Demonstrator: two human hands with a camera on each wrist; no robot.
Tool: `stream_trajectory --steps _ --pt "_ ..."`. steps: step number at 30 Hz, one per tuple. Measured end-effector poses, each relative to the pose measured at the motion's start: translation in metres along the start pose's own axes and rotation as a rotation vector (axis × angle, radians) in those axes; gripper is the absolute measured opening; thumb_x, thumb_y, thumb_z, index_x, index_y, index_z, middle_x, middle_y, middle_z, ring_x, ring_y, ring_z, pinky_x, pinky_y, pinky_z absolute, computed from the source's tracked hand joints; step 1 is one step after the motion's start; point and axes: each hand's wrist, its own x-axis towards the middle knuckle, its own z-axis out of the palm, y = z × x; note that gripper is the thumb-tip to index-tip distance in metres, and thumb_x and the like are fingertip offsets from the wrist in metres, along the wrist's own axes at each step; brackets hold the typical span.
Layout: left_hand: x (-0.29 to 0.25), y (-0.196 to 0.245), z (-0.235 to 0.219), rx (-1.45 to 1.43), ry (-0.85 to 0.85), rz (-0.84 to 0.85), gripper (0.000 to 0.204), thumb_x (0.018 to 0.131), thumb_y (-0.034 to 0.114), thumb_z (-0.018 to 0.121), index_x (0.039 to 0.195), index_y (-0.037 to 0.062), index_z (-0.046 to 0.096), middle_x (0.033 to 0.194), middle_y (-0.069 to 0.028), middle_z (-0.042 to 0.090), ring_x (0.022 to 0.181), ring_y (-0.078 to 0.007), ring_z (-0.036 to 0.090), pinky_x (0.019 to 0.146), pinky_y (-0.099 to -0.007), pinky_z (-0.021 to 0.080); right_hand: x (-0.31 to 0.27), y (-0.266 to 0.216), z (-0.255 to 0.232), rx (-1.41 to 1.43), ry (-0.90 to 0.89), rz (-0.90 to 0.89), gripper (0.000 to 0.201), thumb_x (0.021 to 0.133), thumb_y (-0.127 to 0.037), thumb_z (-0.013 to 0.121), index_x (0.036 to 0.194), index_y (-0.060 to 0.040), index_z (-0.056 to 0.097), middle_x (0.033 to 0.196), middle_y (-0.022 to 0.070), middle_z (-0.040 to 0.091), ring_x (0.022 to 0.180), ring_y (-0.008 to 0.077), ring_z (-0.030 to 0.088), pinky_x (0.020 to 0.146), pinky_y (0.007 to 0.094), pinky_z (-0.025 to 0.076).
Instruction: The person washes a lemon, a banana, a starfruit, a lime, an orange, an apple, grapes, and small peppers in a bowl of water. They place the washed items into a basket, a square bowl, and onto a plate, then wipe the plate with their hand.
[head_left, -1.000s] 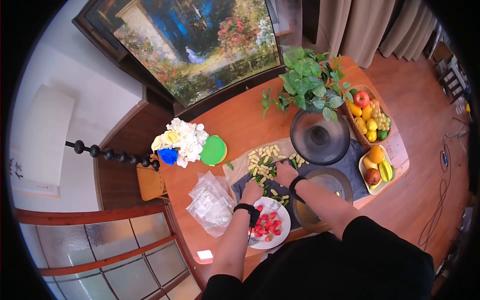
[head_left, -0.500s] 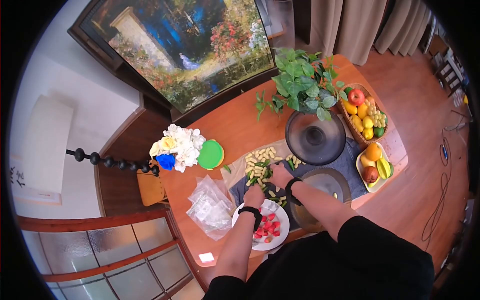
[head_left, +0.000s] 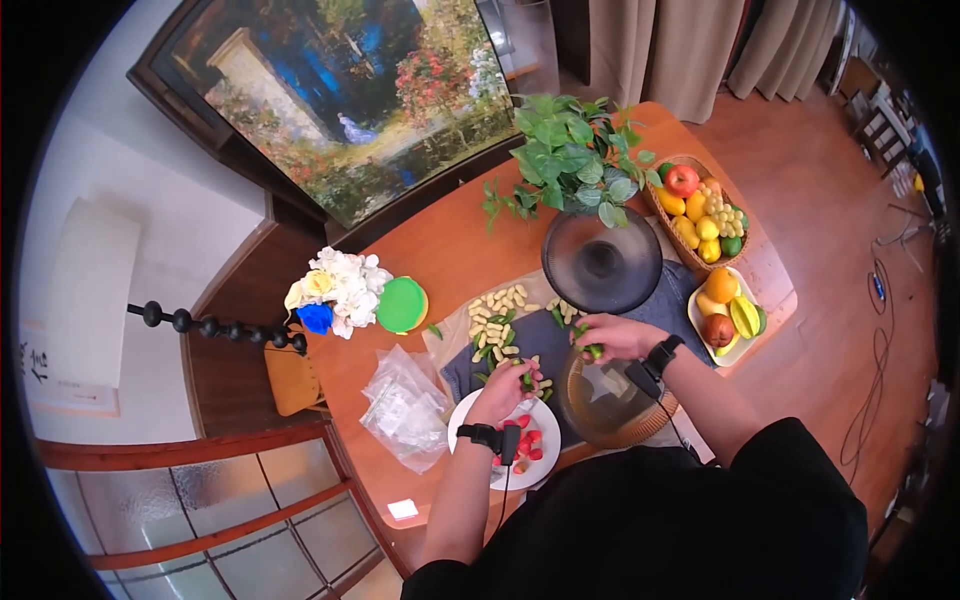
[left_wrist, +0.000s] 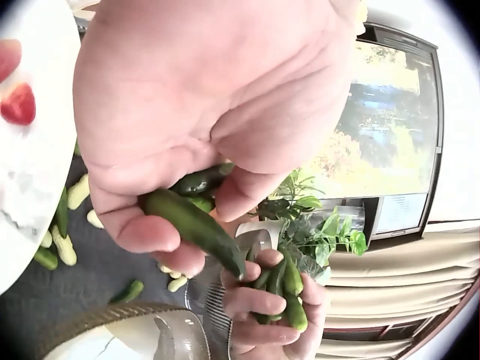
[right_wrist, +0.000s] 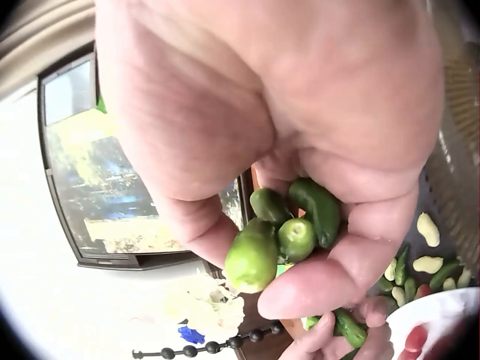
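My left hand (head_left: 503, 388) is raised just above the white plate (head_left: 462, 412) of red pieces. In the left wrist view its fingers curl round a few green peppers (left_wrist: 196, 228). My right hand (head_left: 622, 338) hovers over the near side of the dark lid and the brown glass bowl (head_left: 603, 425). Several green peppers (right_wrist: 253, 256) sit in its curled fingers, as the right wrist view shows. Peanuts (head_left: 492, 328) mixed with green peppers lie on brown paper and a dark cloth (head_left: 463, 372), beyond the left hand.
A dark round lid (head_left: 602, 262) lies behind the bowl, with a leafy plant (head_left: 575, 160) beyond. Fruit fills a basket (head_left: 655, 215) and a tray (head_left: 738, 352) at right. Plastic bags (head_left: 404, 408), a green-lidded tub (head_left: 402, 305) and flowers (head_left: 345, 285) stand left.
Both hands have lifted from the pile with green peppers in them. The right hand has moved right, over the bowl; the left has stayed near the plate. The head view has shifted slightly.
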Motion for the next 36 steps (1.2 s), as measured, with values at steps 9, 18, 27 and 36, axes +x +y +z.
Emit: stream_trajectory --steps 9,18,27,36 --pt "0.013 -0.028 0.084 0.046 -0.091 -0.09 0.031 0.099 0.025 0.057 0.117 0.0001 0.055 0.111 -0.0156 0.062 0.101 -0.0295 0.064 0.093 -0.0407 0.053 -0.058 0.053 -0.005 -0.234 0.293 0.071 0.038 0.087 -0.021 0.065 0.119 -0.002 0.058 0.099 0.0092 0.064 0.089 0.0193 0.066 0.074 0.0327 0.056" --pt "0.007 -0.016 0.076 0.507 0.193 -0.006 0.032 0.09 0.015 0.059 0.12 0.0023 0.058 0.103 -0.0101 0.065 0.083 -0.0199 0.068 0.072 -0.0325 0.057 -0.058 0.048 -0.011 -1.151 0.445 -0.145 0.045 0.083 -0.023 0.058 0.122 -0.0006 0.062 0.112 0.024 0.066 0.104 0.0385 0.063 0.094 0.0421 0.049" --pt "0.009 -0.015 -0.063 1.225 0.793 0.35 0.035 0.077 0.017 0.066 0.107 -0.0005 0.065 0.101 -0.0238 0.068 0.092 -0.0369 0.067 0.08 -0.0428 0.053 0.066 0.015 0.028 -1.366 0.5 -0.358 0.025 0.085 -0.011 0.051 0.102 -0.0005 0.066 0.093 0.0214 0.069 0.094 0.0353 0.068 0.082 0.044 0.053" --pt "0.022 -0.007 -0.08 1.254 0.887 0.128 0.044 0.077 0.018 0.07 0.114 -0.0034 0.059 0.11 -0.0286 0.064 0.105 -0.0421 0.062 0.092 -0.0442 0.05 0.153 0.035 0.008 -1.758 0.586 -0.061 0.021 0.086 -0.011 0.054 0.095 -0.0055 0.072 0.095 0.0188 0.071 0.092 0.0322 0.07 0.076 0.0406 0.057"
